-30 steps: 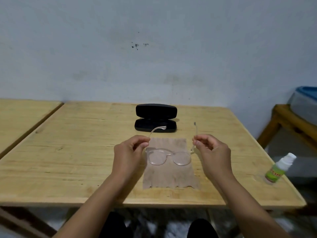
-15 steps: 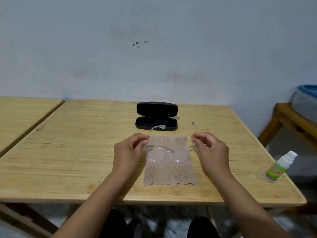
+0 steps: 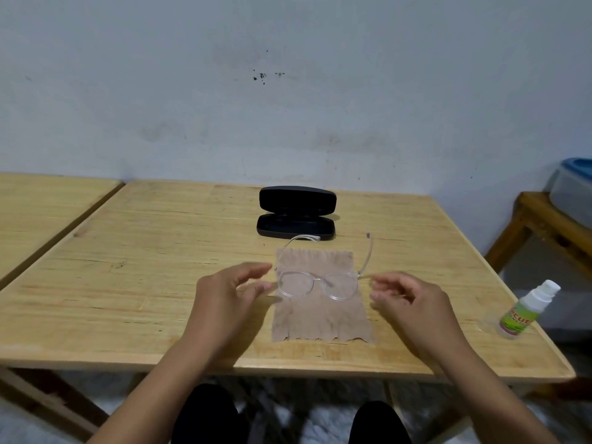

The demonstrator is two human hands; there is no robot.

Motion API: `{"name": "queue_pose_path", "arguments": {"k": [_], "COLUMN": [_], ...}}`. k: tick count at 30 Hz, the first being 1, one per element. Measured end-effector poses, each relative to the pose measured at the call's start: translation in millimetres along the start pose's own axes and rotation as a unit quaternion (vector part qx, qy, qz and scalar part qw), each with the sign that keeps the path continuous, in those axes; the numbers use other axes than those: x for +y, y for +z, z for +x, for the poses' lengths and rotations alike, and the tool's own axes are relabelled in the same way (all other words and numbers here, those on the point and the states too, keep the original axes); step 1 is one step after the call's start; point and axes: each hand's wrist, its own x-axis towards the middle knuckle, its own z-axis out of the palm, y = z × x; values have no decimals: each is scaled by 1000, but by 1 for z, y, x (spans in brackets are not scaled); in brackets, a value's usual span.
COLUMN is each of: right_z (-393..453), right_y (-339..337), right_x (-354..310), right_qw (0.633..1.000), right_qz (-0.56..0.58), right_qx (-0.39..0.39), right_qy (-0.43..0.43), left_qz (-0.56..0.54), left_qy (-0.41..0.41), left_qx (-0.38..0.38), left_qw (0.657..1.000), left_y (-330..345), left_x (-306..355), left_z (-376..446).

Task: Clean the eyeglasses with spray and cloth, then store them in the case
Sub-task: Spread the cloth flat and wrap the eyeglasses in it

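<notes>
Clear-framed eyeglasses (image 3: 317,283) lie on a brown cloth (image 3: 323,315) in the middle of the wooden table (image 3: 144,283), arms unfolded and pointing away from me. My left hand (image 3: 230,299) hovers just left of the frame, fingers apart and empty. My right hand (image 3: 407,302) is just right of the frame, fingers loosely curled and apart, holding nothing. Behind the cloth a black glasses case (image 3: 296,213) stands open with its lid up. A small white spray bottle (image 3: 525,310) with a green label stands near the table's right edge.
A second wooden table (image 3: 41,206) adjoins on the left. A wooden stool (image 3: 544,225) with a blue-lidded tub (image 3: 576,190) stands at the right. A pale wall runs behind the table. My knees show below the front edge.
Both hands have let go of the eyeglasses' temples and drawn apart sideways. The glasses, held just above the cloth before, now rest on it.
</notes>
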Motion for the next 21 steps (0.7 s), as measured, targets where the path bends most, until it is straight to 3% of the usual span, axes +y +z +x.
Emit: {"name": "queue_pose_path", "arguments": {"k": [3, 5, 8, 12, 16, 21], "right_z": [-8, -8, -6, -5, -4, 1], "right_y": [-11, -12, -7, 1, 6, 14], "right_x": [3, 3, 0, -4, -6, -13], "right_qw": [986, 972, 959, 957, 982, 988], "right_qz": [-94, -144, -189, -204, -127, 90], "right_qx": [-136, -180, -197, -189, -135, -78], "right_qy": [-22, -41, -74, -87, -40, 94], "left_qz": [57, 67, 85, 95, 105, 45], "left_qy": [73, 132, 173, 171, 152, 40], "left_qx": [-119, -161, -157, -115, -67, -17], "left_qw": [989, 976, 969, 974, 980, 998], "left_y": [-5, -2, 5, 13, 12, 15], "left_x": [-6, -11, -17, -17, -14, -2], "left_z": [-19, -24, -25, -22, -16, -5]}}
